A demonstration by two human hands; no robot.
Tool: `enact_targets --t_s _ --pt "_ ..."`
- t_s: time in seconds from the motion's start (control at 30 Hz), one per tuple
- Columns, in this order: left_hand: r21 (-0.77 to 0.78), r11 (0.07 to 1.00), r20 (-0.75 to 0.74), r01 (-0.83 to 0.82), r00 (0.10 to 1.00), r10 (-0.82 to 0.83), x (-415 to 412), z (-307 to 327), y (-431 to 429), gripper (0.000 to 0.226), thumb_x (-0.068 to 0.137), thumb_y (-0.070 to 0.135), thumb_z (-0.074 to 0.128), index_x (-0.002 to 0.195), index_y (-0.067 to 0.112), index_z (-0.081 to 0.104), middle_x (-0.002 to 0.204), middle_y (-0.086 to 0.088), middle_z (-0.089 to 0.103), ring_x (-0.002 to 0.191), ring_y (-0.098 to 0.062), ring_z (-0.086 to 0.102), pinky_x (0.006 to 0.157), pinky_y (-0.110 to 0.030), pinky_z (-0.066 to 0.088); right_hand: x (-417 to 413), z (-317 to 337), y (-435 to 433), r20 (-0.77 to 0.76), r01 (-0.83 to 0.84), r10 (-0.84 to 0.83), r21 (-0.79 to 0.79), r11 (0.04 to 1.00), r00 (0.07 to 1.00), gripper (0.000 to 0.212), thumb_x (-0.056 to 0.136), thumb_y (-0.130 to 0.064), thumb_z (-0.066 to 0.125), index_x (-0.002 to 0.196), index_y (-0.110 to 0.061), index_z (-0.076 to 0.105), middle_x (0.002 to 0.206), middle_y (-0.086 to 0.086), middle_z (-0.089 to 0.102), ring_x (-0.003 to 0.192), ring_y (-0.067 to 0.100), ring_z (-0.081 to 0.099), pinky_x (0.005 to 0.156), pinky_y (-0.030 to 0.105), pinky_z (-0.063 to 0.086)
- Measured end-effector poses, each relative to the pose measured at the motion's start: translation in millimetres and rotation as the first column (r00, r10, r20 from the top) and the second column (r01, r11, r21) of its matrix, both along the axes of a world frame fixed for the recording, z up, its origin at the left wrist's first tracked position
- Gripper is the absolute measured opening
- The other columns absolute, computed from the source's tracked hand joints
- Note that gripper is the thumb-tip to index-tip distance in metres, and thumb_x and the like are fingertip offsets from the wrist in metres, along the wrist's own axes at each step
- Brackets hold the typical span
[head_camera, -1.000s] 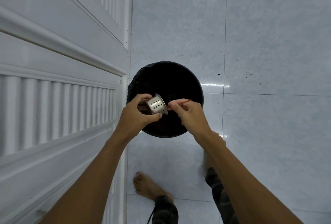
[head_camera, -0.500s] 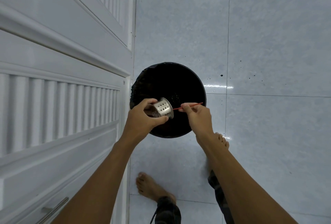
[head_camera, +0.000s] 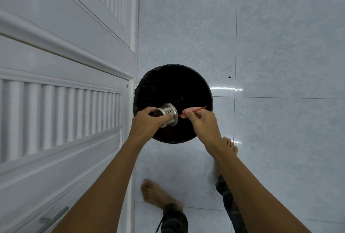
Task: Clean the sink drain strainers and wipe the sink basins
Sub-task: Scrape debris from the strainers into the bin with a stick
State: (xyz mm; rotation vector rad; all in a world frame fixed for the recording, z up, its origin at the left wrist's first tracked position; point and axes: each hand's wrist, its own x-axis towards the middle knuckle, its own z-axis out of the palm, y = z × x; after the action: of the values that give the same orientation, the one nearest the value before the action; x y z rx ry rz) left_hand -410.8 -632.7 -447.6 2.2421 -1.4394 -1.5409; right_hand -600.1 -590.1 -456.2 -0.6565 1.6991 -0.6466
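My left hand grips a steel drain strainer, a perforated cup with a flared rim, tipped on its side over a black bin. The rim faces right. My right hand pinches a thin red stick just right of the strainer's rim, its near tip pointing at the rim with a small gap between them. No sink is in view.
White louvred cabinet doors run along the left, with a metal handle low down. The floor is glossy pale tile with a few dark specks. My bare feet stand just behind the bin.
The stick's tip has drawn back out of the strainer and my right hand has moved slightly right. The strainer has turned so that its rim faces right. The view has shifted a little.
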Motion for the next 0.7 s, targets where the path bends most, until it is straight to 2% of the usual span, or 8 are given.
enact_targets --t_s 0.07,0.13,0.2,0.27,0.33,0.43,0.57,0.7 --pt "-0.009 1.000 -0.004 0.024 1.000 -0.024 -3 0 1 0.045 0.076 0.050 0.085 0.111 0.039 0.061 0.095 0.025 0.063 0.088 0.004 0.062 0.059 -0.007 0.047 3 -4 3 -0.108 -0.080 0.080 0.008 0.997 0.991 0.022 0.100 -0.029 0.060 0.104 -0.015 0.076 0.095 -0.002 0.077 0.095 0.008 0.067 0.093 0.032 0.056" --pt "-0.013 0.999 0.006 0.031 1.000 -0.031 -4 -1 4 0.050 0.075 0.048 0.086 0.116 0.036 0.060 0.098 0.023 0.062 0.087 0.004 0.061 0.058 -0.007 0.047 1 -5 1 -0.242 -0.009 0.004 -0.019 1.000 0.970 0.023 0.100 -0.030 0.060 0.105 -0.015 0.076 0.093 -0.003 0.075 0.089 0.006 0.067 0.088 0.031 0.058" --pt "-0.013 1.000 0.018 0.013 1.000 -0.013 -3 -3 6 0.054 0.077 0.049 0.084 0.122 0.029 0.063 0.100 0.018 0.063 0.088 0.003 0.061 0.063 -0.009 0.045 1 -5 -2 -0.230 0.042 -0.062 -0.090 0.995 0.971 0.022 0.099 -0.031 0.060 0.103 -0.016 0.076 0.091 -0.008 0.074 0.086 0.002 0.065 0.084 0.022 0.056" --pt "0.006 1.000 0.015 0.004 1.000 -0.004 -3 -4 6 0.052 0.078 0.049 0.083 0.122 0.029 0.065 0.096 0.023 0.062 0.088 0.003 0.061 0.064 -0.010 0.044 3 -5 -5 -0.157 -0.042 0.026 -0.101 0.994 0.987 0.020 0.099 -0.030 0.060 0.102 -0.017 0.076 0.091 -0.010 0.075 0.089 0.001 0.066 0.084 0.016 0.052" --pt "0.032 0.999 0.002 0.013 1.000 -0.014 -4 -3 5 0.047 0.077 0.050 0.083 0.115 0.034 0.062 0.094 0.026 0.061 0.087 0.004 0.061 0.064 -0.009 0.043 5 -7 -3 -0.206 -0.131 0.114 -0.068 0.989 0.972 0.020 0.100 -0.029 0.060 0.104 -0.017 0.076 0.094 -0.005 0.075 0.088 0.004 0.066 0.083 0.017 0.053" --pt "0.060 0.998 0.008 -0.004 1.000 0.004 -2 -7 5 0.048 0.077 0.049 0.084 0.114 0.034 0.058 0.098 0.022 0.061 0.088 0.001 0.062 0.063 -0.010 0.043 0 -11 -4 -0.365 -0.041 0.026 -0.034 0.999 0.930 0.024 0.100 -0.031 0.058 0.112 -0.018 0.074 0.099 -0.001 0.075 0.087 0.008 0.065 0.081 0.017 0.052" --pt "0.105 0.974 0.000 -0.201 0.979 0.202 0 -13 7 0.060 0.076 0.039 0.086 0.121 0.019 0.052 0.109 0.005 0.061 0.098 -0.009 0.062 0.067 -0.019 0.046 2 -8 -4 -0.342 -0.009 -0.015 -0.069 0.998 0.940 0.026 0.100 -0.034 0.059 0.112 -0.017 0.075 0.104 -0.002 0.075 0.096 0.011 0.067 0.091 0.021 0.054" --pt "-0.054 0.970 -0.086 -0.235 0.969 0.230 -8 -1 12 0.081 0.068 0.024 0.094 0.135 0.021 0.049 0.124 0.005 0.059 0.111 -0.009 0.059 0.082 -0.017 0.049 -2 17 -9 -0.351 0.020 -0.075 -0.157 0.987 0.933 0.026 0.099 -0.034 0.060 0.113 -0.019 0.076 0.105 -0.006 0.076 0.098 0.008 0.069 0.094 0.027 0.056"
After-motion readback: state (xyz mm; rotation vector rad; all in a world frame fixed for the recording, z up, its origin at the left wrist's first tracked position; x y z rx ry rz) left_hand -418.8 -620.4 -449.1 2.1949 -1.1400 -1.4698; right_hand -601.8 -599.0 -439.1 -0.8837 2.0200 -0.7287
